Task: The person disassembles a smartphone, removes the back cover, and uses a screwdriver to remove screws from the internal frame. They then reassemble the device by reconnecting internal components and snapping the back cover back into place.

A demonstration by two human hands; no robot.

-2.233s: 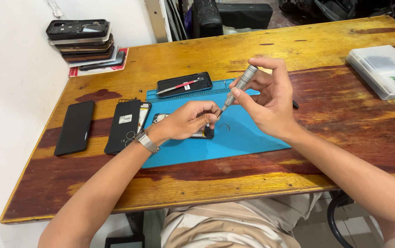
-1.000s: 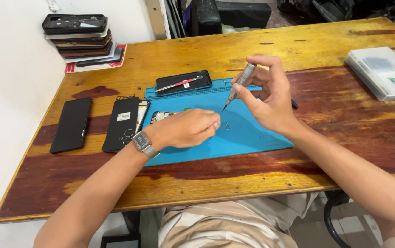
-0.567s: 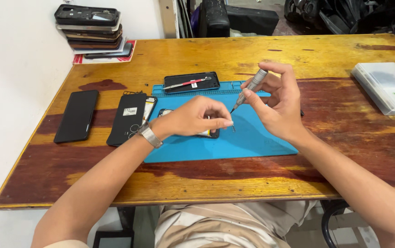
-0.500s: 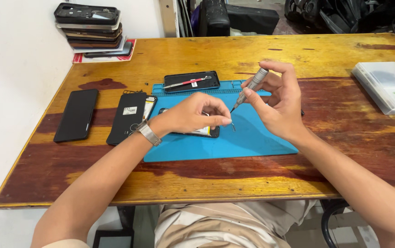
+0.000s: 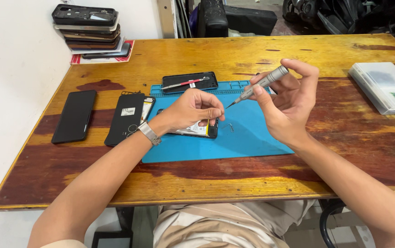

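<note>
Beige trousers show at the bottom edge, and just beyond them your forearms reach over the wooden table (image 5: 234, 183) onto the blue mat (image 5: 248, 138). Your left hand (image 5: 190, 110), a metal watch (image 5: 148, 133) at its wrist, rests on the opened phone (image 5: 197, 131) lying on the mat, fingers curled down over its upper edge with the fingertips pinched together; whether they hold anything small I cannot tell. Your right hand (image 5: 289, 105) is closed around the grey screwdriver (image 5: 259, 86), thumb and fingers wrapping its barrel, tip slanting down towards your left fingertips but held clear of the phone. Half a second ago the tip stood in much the same place; two seconds back it sat lower, near the phone by your left hand. A tiny screw (image 5: 231, 127) lies on the mat beside the phone. Further left lie a back cover (image 5: 126, 117) and a dark phone (image 5: 74, 115). Beyond, another phone (image 5: 189, 81) carries tweezers (image 5: 186, 83); a stack of phone frames (image 5: 89, 30) stands at the far left, a clear plastic case (image 5: 383, 87) at the right.
</note>
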